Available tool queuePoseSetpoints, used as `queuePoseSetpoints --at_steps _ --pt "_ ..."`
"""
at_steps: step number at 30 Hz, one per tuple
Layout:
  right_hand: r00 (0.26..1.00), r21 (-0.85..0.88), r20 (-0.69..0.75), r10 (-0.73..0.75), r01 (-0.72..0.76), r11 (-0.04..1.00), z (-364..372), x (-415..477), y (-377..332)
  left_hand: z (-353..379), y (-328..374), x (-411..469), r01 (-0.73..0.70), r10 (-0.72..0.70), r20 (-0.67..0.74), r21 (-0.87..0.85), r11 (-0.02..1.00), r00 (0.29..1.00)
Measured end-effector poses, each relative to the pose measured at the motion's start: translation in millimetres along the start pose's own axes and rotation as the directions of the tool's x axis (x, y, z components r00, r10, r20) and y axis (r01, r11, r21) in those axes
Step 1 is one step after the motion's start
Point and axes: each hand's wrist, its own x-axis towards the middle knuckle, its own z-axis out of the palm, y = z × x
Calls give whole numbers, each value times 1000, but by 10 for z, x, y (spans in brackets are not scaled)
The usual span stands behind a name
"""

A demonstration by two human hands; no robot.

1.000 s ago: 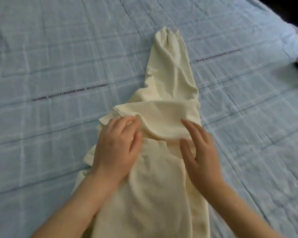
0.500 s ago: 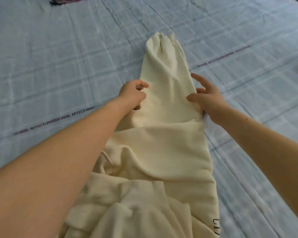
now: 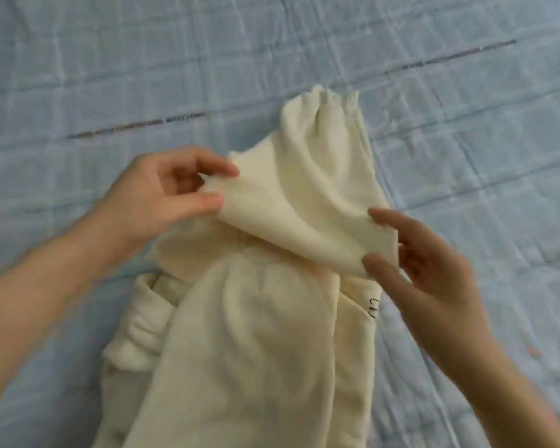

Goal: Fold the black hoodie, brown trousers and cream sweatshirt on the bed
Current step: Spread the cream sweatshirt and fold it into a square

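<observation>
A cream sweatshirt (image 3: pixel 256 334) lies from the centre to the bottom of the frame on a pale blue checked bedspread (image 3: pixel 78 59); the left hand (image 3: pixel 156 195) pinches the lifted fold's left corner between thumb and fingers; the right hand (image 3: pixel 434 276) pinches its right corner; this looks like a mid-fold step; the next move likely calls for laying the fold flat towards the bottom edge, corners level.

One sweatshirt (image 3: pixel 265 344), two hands (image 3: pixel 156 195) (image 3: pixel 434 273), one bed (image 3: pixel 78 59)

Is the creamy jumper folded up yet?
Not yet, only partly folded. The left hand and right hand pinch the cream sweatshirt, its far part held above the rest.
</observation>
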Motion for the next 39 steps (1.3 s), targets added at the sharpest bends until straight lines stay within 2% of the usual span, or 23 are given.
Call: queuePoseSetpoints --at_steps 2,5,8,10,13,15,17,19,21,24,26,29,33,35,36,39 --pt "995 -116 36 95 -91 989 199 -344 186 85 -308 -347 123 -124 -1 106 987 992" --pt "990 -185 13 142 -137 973 360 -525 362 180 -560 -543 215 -211 -49 106 971 976" --pt "992 -163 7 124 -121 979 310 -449 317 175 -523 -491 172 -159 -82 175 969 984" --pt "996 -153 -19 85 -87 984 198 -323 213 147 -380 -392 113 -83 -116 279 954 990" --pt "973 -264 -220 63 -121 957 47 110 172 134 -121 -59 56 66 -269 424 904 961" --pt "953 -305 -275 129 -214 928 43 544 172 218 -37 298 98 57 -314 457 884 948" --pt "950 -241 -167 263 -298 924 114 949 181 361 -46 639 184 -67 -229 542 820 971" --pt "910 -125 -56 412 -416 901 190 1212 219 487 -146 842 251 -230 -113 610 752 966" --pt "886 -87 -14 464 -463 882 215 1306 244 531 -219 927 225 -243 -61 642 733 968" --pt "906 50 29 423 -424 904 127 1252 157 509 -130 839 144 -78 -139 558 818 987" --pt "936 249 48 350 -350 903 33 1145 -7 487 5 668 64 12 -211 351 934 977" --pt "969 488 103 222 -244 838 -90 885 -327 384 237 246 -6 7 -281 5 1000 960" --pt "963 591 213 165 -261 763 -116 158 -602 138 347 -576 13 -87 -243 -293 956 966" --pt "944 523 218 249 -328 787 -6 -352 -548 101 257 -1034 100 -165 -200 -299 949 966" --pt "926 464 217 310 -377 802 68 -611 -483 111 173 -1244 156 -202 -178 -245 957 963" --pt "852 252 232 469 -518 818 279 -1204 -303 163 -67 -1714 311 -308 -59 42 950 949"
